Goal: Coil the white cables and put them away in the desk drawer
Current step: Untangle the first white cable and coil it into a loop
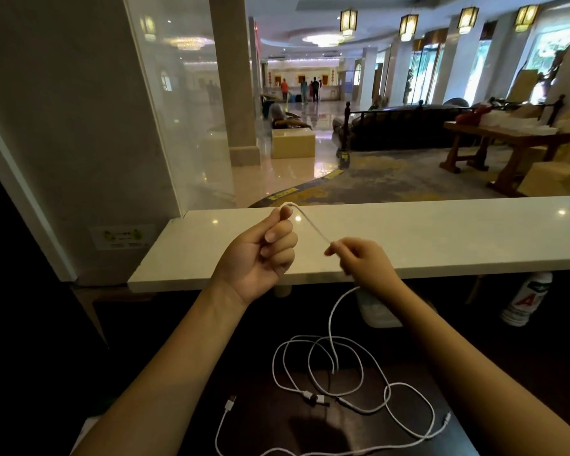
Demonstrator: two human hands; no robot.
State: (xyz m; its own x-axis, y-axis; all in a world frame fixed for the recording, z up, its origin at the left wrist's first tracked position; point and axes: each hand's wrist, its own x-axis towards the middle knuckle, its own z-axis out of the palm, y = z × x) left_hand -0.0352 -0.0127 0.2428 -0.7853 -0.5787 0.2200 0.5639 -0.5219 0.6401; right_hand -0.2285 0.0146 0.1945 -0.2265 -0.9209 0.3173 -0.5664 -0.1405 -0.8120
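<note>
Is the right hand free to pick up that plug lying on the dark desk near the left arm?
Probably not yet: the right hand is pinching the white cable, though nothing covers the plug.

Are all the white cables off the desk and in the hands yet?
No, only one stretch is pinched between the left hand and right hand; loose white cables lie tangled on the dark desk.

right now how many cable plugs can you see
4: one on the desk at left, two at the middle, one at right. Any plug inside the left hand or right hand would be hidden.
</note>
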